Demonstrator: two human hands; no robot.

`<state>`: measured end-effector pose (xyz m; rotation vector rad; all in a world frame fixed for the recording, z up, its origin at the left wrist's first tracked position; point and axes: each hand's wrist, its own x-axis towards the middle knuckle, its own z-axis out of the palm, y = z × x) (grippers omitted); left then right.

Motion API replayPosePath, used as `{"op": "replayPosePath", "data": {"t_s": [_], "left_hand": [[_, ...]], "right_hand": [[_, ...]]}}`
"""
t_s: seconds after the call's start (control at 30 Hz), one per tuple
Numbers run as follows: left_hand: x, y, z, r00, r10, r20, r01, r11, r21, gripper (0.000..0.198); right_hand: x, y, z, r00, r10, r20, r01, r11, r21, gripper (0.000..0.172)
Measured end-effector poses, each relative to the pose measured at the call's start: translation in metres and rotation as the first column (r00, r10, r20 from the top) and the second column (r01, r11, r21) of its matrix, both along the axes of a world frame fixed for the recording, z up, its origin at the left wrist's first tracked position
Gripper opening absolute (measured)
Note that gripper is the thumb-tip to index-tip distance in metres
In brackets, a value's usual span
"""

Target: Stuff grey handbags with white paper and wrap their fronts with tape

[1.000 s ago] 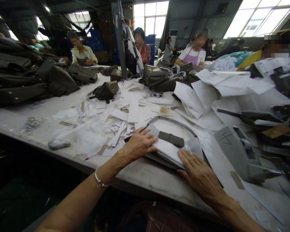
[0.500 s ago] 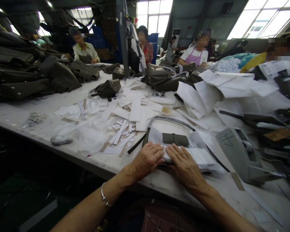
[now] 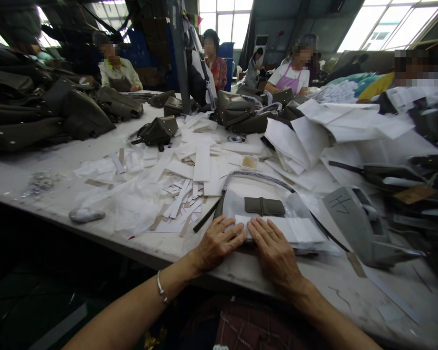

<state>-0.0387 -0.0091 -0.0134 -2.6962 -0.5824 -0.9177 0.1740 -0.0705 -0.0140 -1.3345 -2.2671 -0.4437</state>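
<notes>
A flat handbag wrapped in white paper lies at the near edge of the grey table. Its olive flap tab shows through the wrap, and a dark strap loops behind it. My left hand lies flat on the wrap's near left corner, fingers spread, a bracelet at the wrist. Beside it, my right hand presses flat on the same paper, fingers stretched out. The two hands nearly touch.
White paper strips litter the table's middle. A grey tape dispenser stands at right, with stacked white sheets behind. Olive bags pile at left and at the far side. Several people sit across the table.
My hands have slid together along the wrapped bag's near edge; the right hand moved left to meet the left. The paper is folded flatter over the bag.
</notes>
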Motion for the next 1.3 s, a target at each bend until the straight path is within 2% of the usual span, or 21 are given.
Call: {"op": "replayPosePath", "data": {"t_s": [0.1, 0.27, 0.4, 0.5, 0.6, 0.7, 0.77, 0.83, 0.9, 1.0, 1.07, 1.17, 1.23, 1.3], "left_hand": [[0.006, -0.009, 0.002, 0.999, 0.052, -0.005, -0.051, 0.996, 0.074, 0.026], [0.014, -0.023, 0.007, 0.951, 0.204, -0.233, -0.16, 0.968, 0.195, 0.033], [0.018, -0.02, 0.01, 0.915, 0.22, -0.339, -0.133, 0.956, 0.261, 0.032], [0.019, -0.009, 0.022, 0.908, 0.154, -0.39, -0.091, 0.98, 0.176, 0.03], [0.02, 0.0, 0.044, 0.906, 0.099, -0.411, -0.099, 0.995, 0.021, 0.029], [0.022, 0.005, 0.064, 0.914, 0.058, -0.401, -0.107, 0.989, -0.099, 0.03], [0.025, 0.005, 0.069, 0.923, 0.06, -0.379, -0.122, 0.982, -0.141, 0.032], [0.026, 0.004, 0.064, 0.939, 0.103, -0.329, -0.143, 0.984, -0.101, 0.032], [0.026, 0.004, 0.052, 0.957, 0.163, -0.238, -0.16, 0.987, 0.033, 0.031], [0.021, 0.007, 0.032, 0.971, 0.215, -0.105, -0.191, 0.96, 0.207, 0.03], [0.016, 0.009, 0.023, 0.976, 0.209, -0.067, -0.189, 0.955, 0.227, 0.029], [0.01, 0.011, 0.018, 0.989, 0.144, -0.04, -0.132, 0.966, 0.221, 0.029], [0.008, 0.011, 0.016, 0.994, 0.106, -0.014, -0.1, 0.969, 0.225, 0.03], [0.006, 0.01, 0.014, 0.996, 0.088, 0.008, -0.088, 0.971, 0.222, 0.031]], "right_hand": [[-0.005, -0.002, -0.003, 0.999, -0.007, -0.04, 0.008, 0.999, 0.034, 0.044], [-0.007, -0.001, -0.004, 0.998, -0.019, -0.066, 0.022, 0.999, 0.036, 0.042], [-0.007, 0.0, -0.002, 0.999, -0.019, -0.044, 0.02, 1.0, 0.013, 0.041], [-0.008, 0.0, 0.003, 1.0, -0.013, -0.015, 0.013, 1.0, 0.007, 0.04], [-0.006, 0.005, 0.01, 0.999, -0.033, -0.006, 0.033, 0.999, 0.025, 0.052], [-0.002, 0.014, 0.023, 0.998, -0.064, -0.004, 0.064, 0.997, 0.047, 0.047], [0.0, 0.02, 0.032, 0.999, -0.047, -0.001, 0.047, 0.998, 0.046, 0.039], [-0.001, 0.025, 0.039, 1.0, -0.013, 0.002, 0.013, 1.0, 0.026, 0.03], [-0.005, 0.029, 0.042, 1.0, 0.003, -0.005, -0.003, 1.0, 0.002, 0.022], [-0.015, 0.035, 0.038, 1.0, -0.007, -0.02, 0.006, 1.0, -0.02, 0.013], [-0.023, 0.037, 0.031, 1.0, -0.022, -0.017, 0.022, 0.999, -0.028, 0.01], [-0.032, 0.032, 0.026, 0.999, -0.043, -0.022, 0.042, 0.999, -0.033, 0.01], [-0.032, 0.026, 0.031, 0.997, -0.028, -0.069, 0.023, 0.997, -0.069, 0.01], [-0.021, 0.018, 0.046, 0.985, 0.025, -0.168, -0.05, 0.988, -0.146, 0.023]]}}
